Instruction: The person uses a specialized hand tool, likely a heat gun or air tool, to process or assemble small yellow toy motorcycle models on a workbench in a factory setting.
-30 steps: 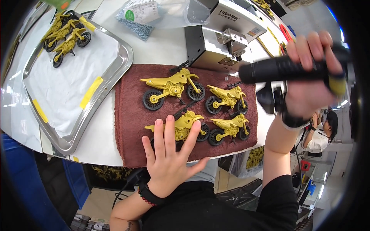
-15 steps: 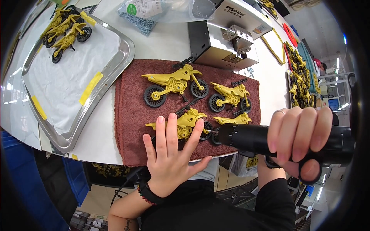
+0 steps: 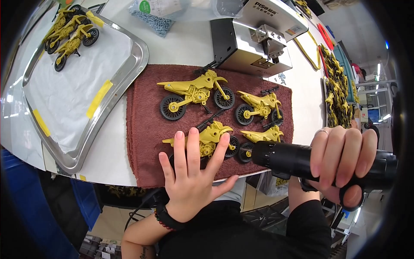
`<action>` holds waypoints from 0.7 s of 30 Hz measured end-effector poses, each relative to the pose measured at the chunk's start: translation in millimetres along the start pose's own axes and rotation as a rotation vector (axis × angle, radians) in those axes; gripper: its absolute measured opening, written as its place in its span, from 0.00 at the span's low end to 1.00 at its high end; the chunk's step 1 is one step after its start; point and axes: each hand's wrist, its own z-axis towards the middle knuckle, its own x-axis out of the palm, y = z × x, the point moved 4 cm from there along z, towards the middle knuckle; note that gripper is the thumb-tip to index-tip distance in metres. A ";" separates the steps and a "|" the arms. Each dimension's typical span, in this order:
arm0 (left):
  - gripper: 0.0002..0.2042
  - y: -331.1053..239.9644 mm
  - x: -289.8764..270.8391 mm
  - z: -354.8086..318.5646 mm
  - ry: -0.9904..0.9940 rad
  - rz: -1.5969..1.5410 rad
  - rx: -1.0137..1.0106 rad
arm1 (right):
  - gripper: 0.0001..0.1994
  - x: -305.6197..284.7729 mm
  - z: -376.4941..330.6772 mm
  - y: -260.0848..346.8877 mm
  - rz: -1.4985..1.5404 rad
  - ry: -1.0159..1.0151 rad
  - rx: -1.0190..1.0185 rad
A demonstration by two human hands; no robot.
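My left hand [image 3: 189, 179] lies with fingers spread over a yellow toy motorcycle [image 3: 212, 136], whose rear part is hidden under it. My right hand [image 3: 345, 157] is wrapped round a black electric screwdriver [image 3: 286, 156], which points left. Its nose is beside the rear wheel of a second toy motorcycle [image 3: 261, 136] and hides part of that toy; I cannot make out the bit. Farther back, two more yellow toys lie on their sides, a larger motorcycle [image 3: 194, 93] and a smaller motorcycle [image 3: 259, 105]. All rest on a brown cloth [image 3: 144, 116].
A metal tray [image 3: 142, 52] at left holds several toy motorcycles [image 3: 71, 39] on white paper. Behind the cloth stands a silver-and-black screw feeder [image 3: 246, 54], with a bag of small screws [image 3: 157, 23] beside it. More yellow-and-black toys [image 3: 338, 90] are piled at right.
The screwdriver has drawn back to the right, away from the front wheel of the motorcycle under my left hand. My left hand has stayed nearly in place. The view has shifted slightly.
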 end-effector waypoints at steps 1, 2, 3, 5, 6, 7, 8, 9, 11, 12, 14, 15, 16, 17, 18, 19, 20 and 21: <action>0.36 0.3 -0.2 0.0 0.000 -0.001 0.001 | 0.16 0.3 -0.5 -0.6 -0.020 0.016 0.025; 0.36 0.5 -0.6 0.3 0.016 -0.011 0.003 | 0.16 -0.4 -1.5 1.3 -0.022 0.015 0.025; 0.36 0.5 -2.8 1.1 0.032 -0.017 0.004 | 0.16 -1.6 -2.7 3.5 -0.070 0.010 0.050; 0.34 -1.0 -19.4 6.7 0.062 -0.113 -0.037 | 0.16 -4.2 -5.4 7.8 -0.116 0.004 0.073; 0.32 -1.4 -23.4 9.2 0.092 -0.211 -0.077 | 0.16 -5.7 -7.2 9.6 -0.104 -0.007 0.072; 0.32 -2.8 -22.9 10.7 0.091 -0.208 -0.076 | 0.16 -7.7 -9.4 11.8 -0.092 -0.019 0.071; 0.28 -6.2 -23.2 12.4 0.055 -0.173 -0.022 | 0.16 -11.0 -13.0 15.9 -0.090 -0.020 0.068; 0.24 -9.6 -22.9 13.6 0.019 -0.137 0.032 | 0.16 -14.7 -17.2 19.2 -0.066 -0.020 0.087; 0.20 -12.9 -18.2 15.2 0.006 -0.131 0.035 | 0.16 -18.5 -22.2 19.5 -0.054 -0.077 0.057; 0.17 -14.9 -16.9 16.1 -0.006 -0.133 0.039 | 0.16 -19.5 -25.8 20.6 -0.051 -0.082 0.053; 0.14 -16.7 -15.7 20.0 -0.028 -0.142 0.023 | 0.16 -24.6 -34.8 24.6 -0.003 -0.174 0.012; 0.12 -16.9 -14.0 21.4 -0.046 -0.157 0.010 | 0.16 -27.2 -38.1 24.9 0.013 -0.182 0.007; 0.11 -17.3 -12.4 22.6 -0.063 -0.170 -0.003 | 0.16 -29.1 -41.5 25.1 0.020 -0.187 0.002; 0.09 -17.9 -11.5 23.7 -0.081 -0.184 -0.016 | 0.16 -31.5 -45.2 25.1 0.039 -0.210 0.005; 0.09 -20.1 -10.0 25.8 -0.079 -0.178 -0.008 | 0.16 -34.7 -48.8 25.5 0.054 -0.235 0.007; 0.08 -21.5 -8.8 27.7 -0.086 -0.186 -0.021 | 0.16 -37.2 -51.9 26.0 0.056 -0.242 0.000; 0.08 -22.9 -7.9 29.6 -0.092 -0.195 -0.033 | 0.16 -39.6 -55.0 25.8 0.076 -0.249 0.004; 0.08 -24.4 -8.7 31.3 -0.089 -0.186 -0.028 | 0.16 -41.4 -57.6 25.7 0.100 -0.254 0.008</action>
